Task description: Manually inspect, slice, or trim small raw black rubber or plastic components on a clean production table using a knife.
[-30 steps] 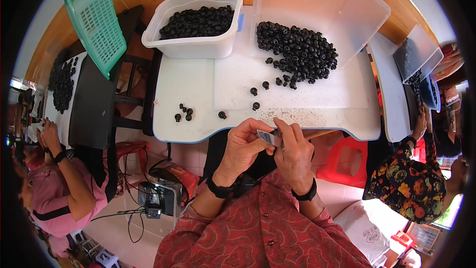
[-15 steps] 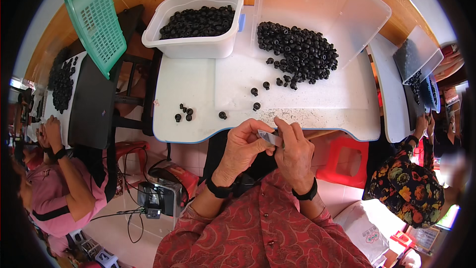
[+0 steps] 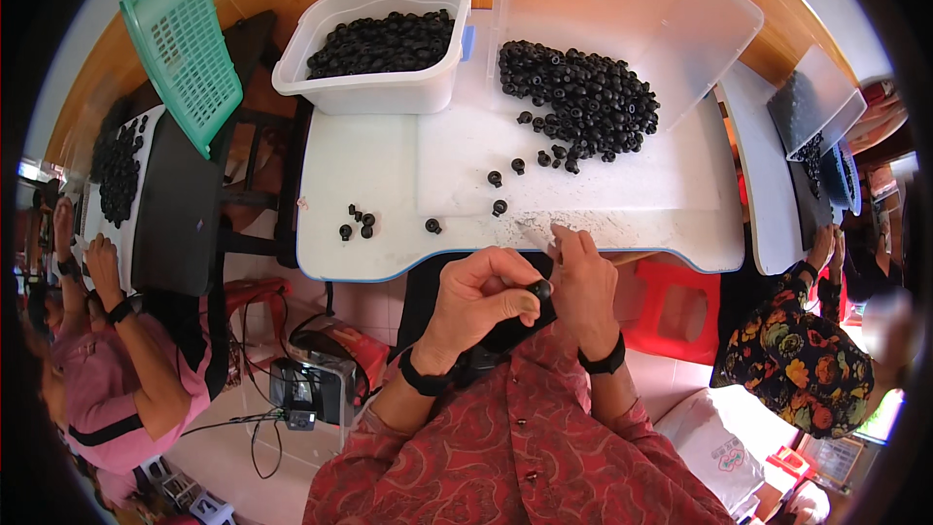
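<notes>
1. Currently, head view: pinching black part (image 3: 540, 289) between thumb and forefinger of left hand (image 3: 476, 306), just off near edge of desk (image 3: 360, 160).
2. Pinching pale, blurred strip (image 3: 534, 236) in right hand (image 3: 587, 284), over near edge.
3. Noted black heap (image 3: 588, 102) toward far right corner.

A small rounded black part (image 3: 540, 288) is held raised, a thin pale strip (image 3: 532, 235), blurred, just beyond

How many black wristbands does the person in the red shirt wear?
2 are visible: one wristband just behind the left hand, and the other wristband just behind the right hand. Anything under the sleeves would be hidden.
</notes>
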Demonstrator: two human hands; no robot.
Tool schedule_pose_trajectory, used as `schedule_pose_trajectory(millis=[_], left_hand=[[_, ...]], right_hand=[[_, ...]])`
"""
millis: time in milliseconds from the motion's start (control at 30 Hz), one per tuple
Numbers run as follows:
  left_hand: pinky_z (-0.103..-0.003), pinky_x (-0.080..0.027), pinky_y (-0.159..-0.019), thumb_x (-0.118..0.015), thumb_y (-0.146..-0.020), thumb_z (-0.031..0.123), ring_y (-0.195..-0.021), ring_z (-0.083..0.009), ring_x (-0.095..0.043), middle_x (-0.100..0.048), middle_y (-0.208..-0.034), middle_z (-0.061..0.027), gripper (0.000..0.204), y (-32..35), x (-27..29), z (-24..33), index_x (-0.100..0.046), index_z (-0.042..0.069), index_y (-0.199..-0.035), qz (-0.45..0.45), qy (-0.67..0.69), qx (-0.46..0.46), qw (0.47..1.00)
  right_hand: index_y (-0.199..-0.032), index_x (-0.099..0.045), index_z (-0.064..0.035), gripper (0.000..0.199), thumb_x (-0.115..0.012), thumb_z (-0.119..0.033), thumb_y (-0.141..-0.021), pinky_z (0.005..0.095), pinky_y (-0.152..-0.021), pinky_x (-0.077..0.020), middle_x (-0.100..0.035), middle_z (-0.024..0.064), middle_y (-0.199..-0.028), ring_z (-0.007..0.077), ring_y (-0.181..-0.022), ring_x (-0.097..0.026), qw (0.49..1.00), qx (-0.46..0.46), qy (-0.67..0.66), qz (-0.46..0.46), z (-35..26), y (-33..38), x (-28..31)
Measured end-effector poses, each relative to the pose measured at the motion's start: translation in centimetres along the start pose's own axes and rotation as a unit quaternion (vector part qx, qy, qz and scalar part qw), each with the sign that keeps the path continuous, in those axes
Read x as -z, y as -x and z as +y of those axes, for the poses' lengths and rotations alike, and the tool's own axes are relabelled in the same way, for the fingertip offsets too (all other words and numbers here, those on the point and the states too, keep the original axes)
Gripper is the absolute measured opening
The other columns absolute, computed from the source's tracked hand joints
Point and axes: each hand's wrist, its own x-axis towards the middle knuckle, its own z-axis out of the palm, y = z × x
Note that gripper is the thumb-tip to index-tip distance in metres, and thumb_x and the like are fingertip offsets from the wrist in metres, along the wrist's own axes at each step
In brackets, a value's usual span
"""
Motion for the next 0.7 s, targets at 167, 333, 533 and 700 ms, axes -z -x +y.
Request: schedule_pose_trajectory(millis=[167,333,533,700], left_hand=[[-0.027,-0.053,-0.058,-0.069,-0.084,0.001,-0.064,-0.0167,-0.062,-0.065,-0.090,-0.0169,0.016,-0.5,1.3,-0.9,-0.058,-0.003,-0.095,0.042,-0.005,-0.001,0.999],[-0.026,-0.054,-0.059,-0.066,-0.086,-0.002,-0.066,-0.0146,-0.063,-0.067,-0.087,-0.0127,0.015,-0.9,1.6,-1.9,-0.060,-0.003,-0.100,0.068,0.042,0.019,0.997],[-0.024,-0.053,-0.056,-0.065,-0.089,0.004,-0.065,-0.0136,-0.064,-0.066,-0.080,-0.0086,0.013,-0.9,1.7,-2.5,-0.061,-0.002,-0.100,0.100,0.040,0.044,0.993],[-0.024,-0.054,-0.055,-0.065,-0.090,0.008,-0.065,-0.0131,-0.064,-0.067,-0.081,-0.0082,0.014,-0.4,1.8,-2.8,-0.062,-0.002,-0.099,0.121,0.053,0.051,0.990]], right_hand=[[-0.108,-0.062,-0.0020,0.019,-0.059,-0.011,-0.092,0.0337,-0.058,-0.0478,-0.062,0.0106,-0.078,0.0230,-0.062,-0.061,0.959,-0.145,-0.243,-0.035,0.5,-0.3,0.4],[-0.109,-0.064,-0.0016,0.022,-0.058,-0.017,-0.096,0.0225,-0.052,-0.0352,-0.057,-0.0023,-0.071,0.0058,-0.058,-0.047,0.842,-0.199,-0.489,-0.107,-1.6,-1.1,2.8],[-0.107,-0.066,-0.0032,0.017,-0.062,-0.011,-0.093,0.0177,-0.054,-0.0340,-0.056,-0.0042,-0.076,0.0022,-0.062,-0.045,0.832,-0.157,-0.526,-0.085,-2.2,-0.4,2.4],[-0.102,-0.066,0.0008,0.014,-0.064,-0.002,-0.089,0.0221,-0.074,-0.0432,-0.060,0.0014,-0.091,0.0095,-0.083,-0.055,0.849,-0.124,-0.513,-0.017,-2.7,0.5,0.9]])
